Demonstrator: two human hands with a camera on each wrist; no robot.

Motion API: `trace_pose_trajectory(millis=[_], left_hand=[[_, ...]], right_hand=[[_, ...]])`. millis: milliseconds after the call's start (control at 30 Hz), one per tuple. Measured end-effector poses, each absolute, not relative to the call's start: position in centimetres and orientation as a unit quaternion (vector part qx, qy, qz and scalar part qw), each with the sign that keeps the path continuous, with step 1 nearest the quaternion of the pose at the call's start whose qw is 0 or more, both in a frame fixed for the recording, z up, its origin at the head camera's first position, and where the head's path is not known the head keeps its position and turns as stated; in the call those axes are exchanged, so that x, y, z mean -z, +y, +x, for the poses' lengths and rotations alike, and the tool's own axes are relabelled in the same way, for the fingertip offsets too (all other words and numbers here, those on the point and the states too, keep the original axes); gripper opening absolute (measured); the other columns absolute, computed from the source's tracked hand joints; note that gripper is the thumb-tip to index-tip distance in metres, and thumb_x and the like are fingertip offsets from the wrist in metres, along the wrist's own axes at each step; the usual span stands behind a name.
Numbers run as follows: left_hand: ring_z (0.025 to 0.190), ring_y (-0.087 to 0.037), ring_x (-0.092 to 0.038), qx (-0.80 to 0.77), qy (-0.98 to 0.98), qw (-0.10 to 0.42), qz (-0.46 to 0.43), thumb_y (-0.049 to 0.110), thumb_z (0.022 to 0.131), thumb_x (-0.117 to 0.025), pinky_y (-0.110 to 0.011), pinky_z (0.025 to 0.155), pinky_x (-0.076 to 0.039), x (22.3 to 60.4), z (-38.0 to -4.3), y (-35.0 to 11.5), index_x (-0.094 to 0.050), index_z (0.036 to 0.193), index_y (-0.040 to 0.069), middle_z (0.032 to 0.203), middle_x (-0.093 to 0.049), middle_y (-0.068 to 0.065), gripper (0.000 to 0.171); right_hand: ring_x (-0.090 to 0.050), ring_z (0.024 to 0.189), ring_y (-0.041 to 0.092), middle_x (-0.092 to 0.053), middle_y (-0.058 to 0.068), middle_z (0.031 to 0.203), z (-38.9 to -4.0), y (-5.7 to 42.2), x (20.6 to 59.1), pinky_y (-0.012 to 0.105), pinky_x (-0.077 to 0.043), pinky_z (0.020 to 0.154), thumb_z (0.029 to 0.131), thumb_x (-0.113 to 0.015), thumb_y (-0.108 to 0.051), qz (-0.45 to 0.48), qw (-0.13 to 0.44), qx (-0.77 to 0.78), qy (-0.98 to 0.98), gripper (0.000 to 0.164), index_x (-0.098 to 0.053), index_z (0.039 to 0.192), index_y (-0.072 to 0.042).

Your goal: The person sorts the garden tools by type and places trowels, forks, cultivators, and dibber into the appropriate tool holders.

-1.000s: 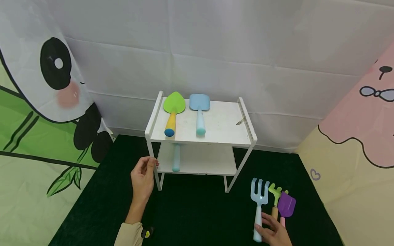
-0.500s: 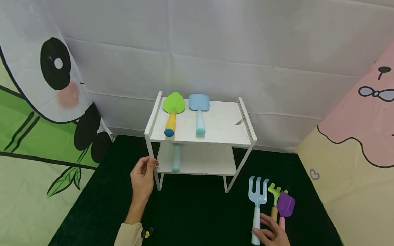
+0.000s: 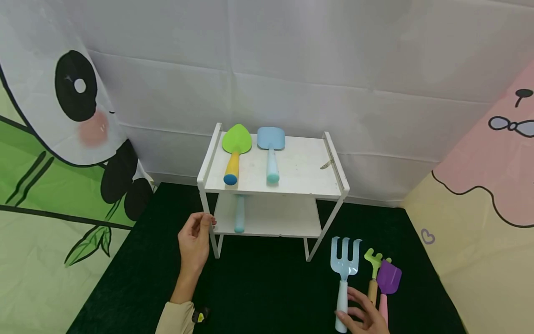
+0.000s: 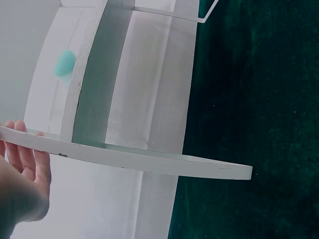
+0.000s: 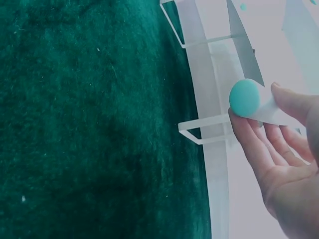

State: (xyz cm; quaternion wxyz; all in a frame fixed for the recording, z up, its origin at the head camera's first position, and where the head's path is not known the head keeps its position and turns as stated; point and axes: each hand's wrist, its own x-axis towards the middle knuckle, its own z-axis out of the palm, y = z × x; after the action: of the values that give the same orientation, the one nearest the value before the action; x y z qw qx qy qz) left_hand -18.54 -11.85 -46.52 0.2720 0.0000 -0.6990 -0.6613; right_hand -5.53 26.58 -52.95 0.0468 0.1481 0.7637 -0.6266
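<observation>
R hand (image 3: 363, 313) has the lt-blue fork (image 3: 344, 269) by its handle, thumb one side, fingers the other — a pinch down near the teal butt end, so most of the tool, tines up, sticks out past the grip. Fork looks to be off the dark green cloth (image 3: 267, 287), in front of the R side of the white rack (image 3: 304, 162) and well apart from it. L hand (image 3: 193, 241) is at the rack's L front leg, fingers curled round it; thumb contact I can't tell. Main risk, I'd say: w/ a hold that far back, the head could swing or the smooth handle roll if a tine clips smth, e.g. the rack's R leg or top edge. Next, the green rake (image 3: 373, 262) & purple spade (image 3: 389, 278) lie just beside the R hand, handles close to the fingers — a low sweep back could drag or scatter them. On the top shelf the green trowel (image 3: 237, 141) & blue shovel (image 3: 271, 138) sit L of the bare part; a wide approach might nudge the shovel. Lower shelf has a lt-blue handle (image 3: 239, 215), its head hidden under the top board, so clearance there's hard to judge. Rack looks light: a tug from the L hand could shift it, tools incl.
</observation>
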Motion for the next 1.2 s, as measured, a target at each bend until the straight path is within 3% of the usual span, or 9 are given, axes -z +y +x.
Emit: trace_pose_trajectory(millis=[200, 567, 867, 1200], left_hand=[[0.089, -0.009, -0.066, 0.671, -0.689, 0.275, -0.004, 0.007, 0.106, -0.056, -0.015, 0.086, -0.053, 48.6, -19.6, -12.5, -0.065, 0.107, -0.008, 0.099, -0.067, -0.018, 0.017], [0.089, -0.01, -0.066, 0.673, -0.686, 0.277, -0.016, 0.01, 0.107, -0.055, -0.016, 0.086, -0.054, 48.8, -19.7, -12.5, -0.064, 0.107, -0.009, 0.098, -0.067, -0.02, 0.021], [0.088, -0.009, -0.066, 0.67, -0.687, 0.28, -0.006, 0.008, 0.106, -0.056, -0.014, 0.084, -0.053, 48.8, -19.7, -12.5, -0.065, 0.108, -0.008, 0.096, -0.067, -0.005, 0.018], [0.089, -0.011, -0.066, 0.673, -0.686, 0.274, -0.005, 0.009, 0.107, -0.056, -0.015, 0.085, -0.053, 48.8, -19.6, -12.6, -0.065, 0.108, -0.007, 0.098, -0.067, -0.011, 0.018]], right_hand=[[-0.073, 0.094, 0.024, -0.057, 0.024, 0.132, -5.4, 25.4, 52.2, 0.035, -0.062, 0.078, 0.088, -0.078, 0.0, 0.127, 0.03, 0.614, 0.779, 0.061, -0.05, 0.142, 0.002], [-0.073, 0.096, 0.024, -0.058, 0.022, 0.13, -5.6, 24.3, 50.9, 0.033, -0.062, 0.079, 0.087, -0.078, 0.0, 0.077, 0.046, 0.617, 0.782, 0.061, -0.051, 0.142, 0.0], [-0.072, 0.1, 0.022, -0.051, 0.029, 0.134, -6.4, 24.0, 50.5, 0.032, -0.062, 0.081, 0.091, -0.075, -0.003, -0.014, 0.073, 0.622, 0.78, 0.063, -0.045, 0.146, 0.005], [-0.072, 0.102, 0.016, -0.052, 0.027, 0.137, -7.7, 23.5, 49.9, 0.031, -0.061, 0.08, 0.094, -0.075, -0.011, -0.064, 0.094, 0.603, 0.79, 0.062, -0.046, 0.148, -0.001]])
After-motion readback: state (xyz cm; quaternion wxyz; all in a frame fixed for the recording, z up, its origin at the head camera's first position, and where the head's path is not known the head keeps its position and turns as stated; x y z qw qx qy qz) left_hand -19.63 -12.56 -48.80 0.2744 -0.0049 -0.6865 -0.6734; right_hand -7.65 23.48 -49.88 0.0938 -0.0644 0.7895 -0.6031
